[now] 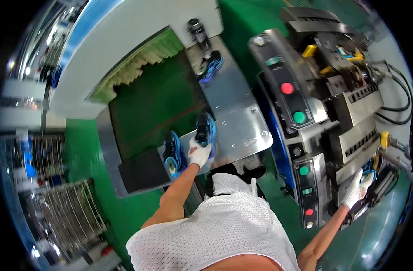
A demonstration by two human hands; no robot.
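My left hand (200,154), in a white glove, grips the near end of a black sports shoe (204,126) with blue edging. That shoe is at the front edge of the machine table, by the conveyor mouth. Just left of it stands a similar black-and-blue shoe (172,149), touched by neither hand. Out to the right, my gloved right hand (354,191) reaches to the near station of a metal press machine (358,147). Its fingers are spread beside a blue-edged item (372,174), partly hidden in the press; whether they touch it is unclear.
Another black-and-blue shoe (211,65) lies farther back on the metal side plate (229,97), near a dark bottle (198,31). A green fabric curtain (138,63) hangs over the conveyor opening. Button panels (288,86) line the press. Wire racks (71,217) stand at left.
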